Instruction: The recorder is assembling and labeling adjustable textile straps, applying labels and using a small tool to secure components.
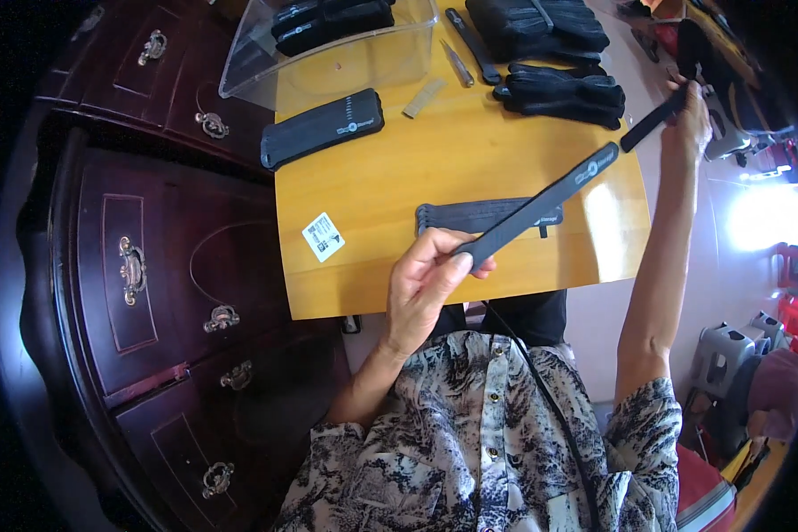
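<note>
Nearest, the patterned shirt (470, 443) stood close to the table (372, 275), just short of its front edge. Over that edge the left hand (426, 279) had its grip pinched, thumb against fingers, on the lower end of a strap (541, 204), which slanted up to the right with its printed face showing, perhaps held by one end to leave its length free. Beneath it lay a pile (470, 215) of like straps, partly hidden, probably set there for short reach. A label (324, 237) lay left of it, with yellow wood between them. Out past the right edge, where the arm had room to swing, the right hand (688, 120) had its grip closed on a second strap (652, 124); a small gap showed between the two straps. Farther in, a stack (324, 129) lay by the left edge, near the cabinet (133, 293), which seemed to limit movement on that side. Beyond came a bundle (563, 93), a tan piece (425, 97), tweezers (457, 64) and a lone strap (474, 49). Farthest were a clear bin (328, 75), overhanging the left edge, and a far bundle (541, 27), tied, likely for tidiness.
</note>
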`<state>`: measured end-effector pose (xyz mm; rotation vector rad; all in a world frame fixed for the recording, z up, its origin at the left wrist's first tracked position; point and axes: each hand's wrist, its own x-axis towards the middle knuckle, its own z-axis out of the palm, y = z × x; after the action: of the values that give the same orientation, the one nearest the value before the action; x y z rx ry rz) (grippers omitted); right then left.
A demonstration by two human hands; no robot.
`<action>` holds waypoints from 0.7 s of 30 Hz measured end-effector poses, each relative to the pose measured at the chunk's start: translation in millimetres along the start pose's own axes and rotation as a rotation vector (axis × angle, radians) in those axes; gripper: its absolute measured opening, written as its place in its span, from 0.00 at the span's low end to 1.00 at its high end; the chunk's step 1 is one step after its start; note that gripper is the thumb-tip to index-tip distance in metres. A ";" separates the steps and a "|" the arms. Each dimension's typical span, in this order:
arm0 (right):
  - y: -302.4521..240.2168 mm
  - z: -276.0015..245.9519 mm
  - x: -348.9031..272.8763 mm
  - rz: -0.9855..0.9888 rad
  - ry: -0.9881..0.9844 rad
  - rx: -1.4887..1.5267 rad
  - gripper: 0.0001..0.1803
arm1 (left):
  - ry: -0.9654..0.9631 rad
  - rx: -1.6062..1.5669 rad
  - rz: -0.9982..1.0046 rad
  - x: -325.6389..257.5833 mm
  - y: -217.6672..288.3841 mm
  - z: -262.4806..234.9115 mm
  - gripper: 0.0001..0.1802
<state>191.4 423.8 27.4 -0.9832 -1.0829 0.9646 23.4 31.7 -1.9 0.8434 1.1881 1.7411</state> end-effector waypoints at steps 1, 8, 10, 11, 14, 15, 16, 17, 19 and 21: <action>9.2 -21.6 26.3 -0.022 0.052 0.121 0.19 | 0.029 -0.029 0.019 -3.1 0.8 -6.0 0.09; -17.8 -78.5 -21.7 -0.587 0.153 -0.577 0.13 | 0.169 0.060 0.110 -3.2 13.4 -40.4 0.08; -2.5 -63.1 -71.2 -0.829 -0.077 -0.659 0.12 | 0.182 0.065 0.117 -1.2 10.0 -43.9 0.07; 6.1 -63.2 -87.1 -0.923 -0.152 -0.821 0.14 | 0.196 0.050 0.121 0.8 8.3 -44.6 0.07; 6.9 -35.3 -144.1 -0.670 -0.511 -0.835 0.16 | 0.218 0.040 0.110 4.9 11.0 -41.7 0.05; 18.0 -28.8 -154.5 -0.579 -0.560 -0.826 0.16 | 0.223 0.046 0.116 5.8 9.7 -41.3 0.05; 18.6 -24.4 -165.0 -0.570 -0.595 -0.824 0.17 | 0.221 0.049 0.120 7.5 9.8 -39.7 0.05; 26.4 -21.8 -168.6 -0.622 -0.631 -0.883 0.17 | 0.210 0.047 0.117 8.8 10.0 -38.5 0.05; 37.7 -16.0 -174.2 -0.672 -0.668 -0.938 0.18 | 0.235 0.120 0.133 7.9 10.8 -38.3 0.07; 40.4 -12.8 -177.2 -0.594 -0.734 -0.931 0.19 | 0.239 0.101 0.125 5.0 12.0 -39.7 0.08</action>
<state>164.6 264.3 -56.5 -0.9183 -2.4057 0.2648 -16.4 19.0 -3.0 0.7996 1.4169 1.9379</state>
